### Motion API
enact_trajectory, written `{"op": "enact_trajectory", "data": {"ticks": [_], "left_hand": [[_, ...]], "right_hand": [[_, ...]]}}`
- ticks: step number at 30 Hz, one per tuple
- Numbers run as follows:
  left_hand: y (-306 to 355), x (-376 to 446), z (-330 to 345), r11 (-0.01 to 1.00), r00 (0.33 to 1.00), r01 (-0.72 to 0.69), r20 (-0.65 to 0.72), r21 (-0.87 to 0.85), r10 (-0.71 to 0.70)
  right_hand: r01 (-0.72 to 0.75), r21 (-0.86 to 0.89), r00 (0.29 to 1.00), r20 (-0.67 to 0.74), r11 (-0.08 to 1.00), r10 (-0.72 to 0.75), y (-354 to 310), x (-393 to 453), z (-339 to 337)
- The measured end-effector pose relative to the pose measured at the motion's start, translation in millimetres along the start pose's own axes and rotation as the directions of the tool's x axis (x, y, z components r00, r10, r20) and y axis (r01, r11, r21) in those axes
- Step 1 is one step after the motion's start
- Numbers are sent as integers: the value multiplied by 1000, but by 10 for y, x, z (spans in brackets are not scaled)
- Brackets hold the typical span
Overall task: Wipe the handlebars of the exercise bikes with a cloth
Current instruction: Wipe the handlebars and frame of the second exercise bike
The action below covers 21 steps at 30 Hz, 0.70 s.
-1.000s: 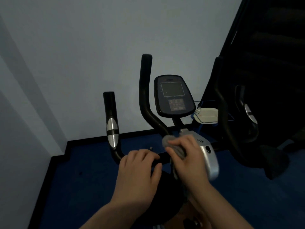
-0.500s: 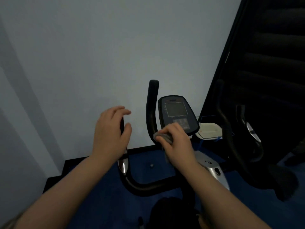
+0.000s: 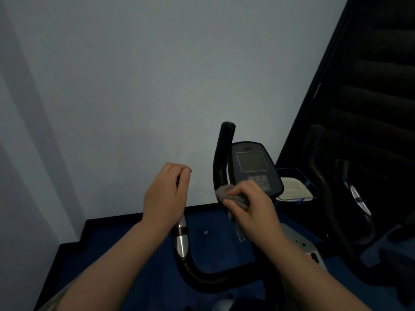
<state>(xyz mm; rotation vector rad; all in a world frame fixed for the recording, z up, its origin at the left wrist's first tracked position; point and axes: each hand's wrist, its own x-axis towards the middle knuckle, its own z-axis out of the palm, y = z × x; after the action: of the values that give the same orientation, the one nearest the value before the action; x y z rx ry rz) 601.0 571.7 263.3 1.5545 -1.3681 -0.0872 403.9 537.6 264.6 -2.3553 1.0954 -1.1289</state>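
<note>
An exercise bike stands before me with black handlebars. My left hand (image 3: 167, 194) is closed around the top of the left outer grip, whose silver sensor section (image 3: 181, 240) shows below my wrist. My right hand (image 3: 249, 205) presses a grey cloth (image 3: 226, 191) against the lower part of the upright inner bar (image 3: 222, 153), just left of the console (image 3: 253, 167). The curved black crossbar (image 3: 211, 279) runs beneath both forearms.
A pale wall is close behind the bike. Blue floor with a black skirting edge (image 3: 125, 217) lies below. A second bike's dark handlebar (image 3: 357, 196) and a white tray-like object (image 3: 294, 187) stand to the right, by a dark panel.
My left hand rose from the crossbar to the top of the left grip and closed on it. My right hand carried the cloth up from the frame to the inner upright bar.
</note>
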Motion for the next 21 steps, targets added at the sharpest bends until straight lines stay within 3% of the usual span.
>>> {"op": "enact_trajectory", "data": {"ticks": [3,9,13,16,18,21], "left_hand": [[-27,21,4,1000,1000,-4,-14,6,4],[-39,25,-7,1000,1000,-14,-16,5,14],[-72,10,-26,999,999,-40,-6,-4,40],[-67,14,6,999,998,-50,-23,-3,50],[-71,15,15,999,998,-50,-22,1,50],[-56,31,0,998,997,-62,-36,3,62]], "right_hand": [[16,-4,999,-36,1000,-16,45,-58,-9],[-25,31,995,-101,999,28,-86,600,116],[-104,94,989,-96,990,113,62,161,71],[-98,7,995,-16,995,98,83,179,-16],[-8,-78,1000,9,997,9,2,412,-182],[89,-48,953,-287,995,-99,-215,970,-455]]}}
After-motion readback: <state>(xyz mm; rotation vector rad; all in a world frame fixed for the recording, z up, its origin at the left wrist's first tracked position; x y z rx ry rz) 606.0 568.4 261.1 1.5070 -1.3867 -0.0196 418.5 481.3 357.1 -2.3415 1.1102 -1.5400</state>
